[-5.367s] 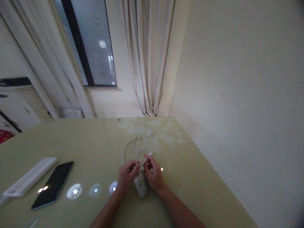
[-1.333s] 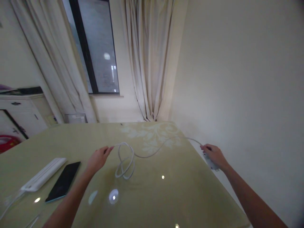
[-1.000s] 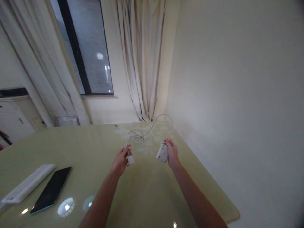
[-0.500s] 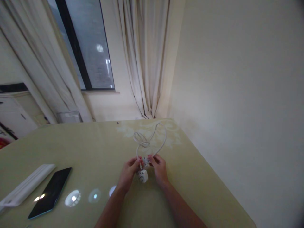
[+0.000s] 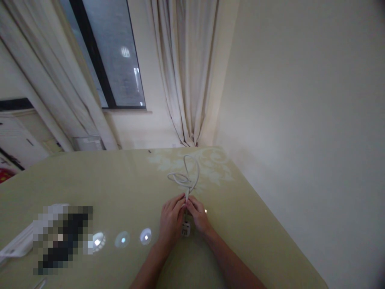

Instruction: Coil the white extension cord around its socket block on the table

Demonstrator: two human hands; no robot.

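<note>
A white cable (image 5: 197, 172) lies in loose loops on the table, its near part running down between my hands. My left hand (image 5: 172, 216) closes on the cable from the left, fingers bent over it. From the right, my right hand (image 5: 197, 212) pinches the same stretch with thumb and fingertips. Just below the fingers a white plug (image 5: 185, 229) shows, partly covered by my left hand. The hands nearly touch each other, and the fingers hide the cable where they grip it.
The greenish table (image 5: 120, 184) has a glossy top with light reflections. To the left lie a long white object (image 5: 18, 241) and a dark flat thing (image 5: 63, 241), blurred by blocks. A wall (image 5: 300, 140) borders the table's right side; a curtain (image 5: 186, 80) hangs behind.
My hands have come together around the cable, and the far loop has narrowed and shifted left. The left hand has turned over the cable. The view has shifted slightly.
</note>
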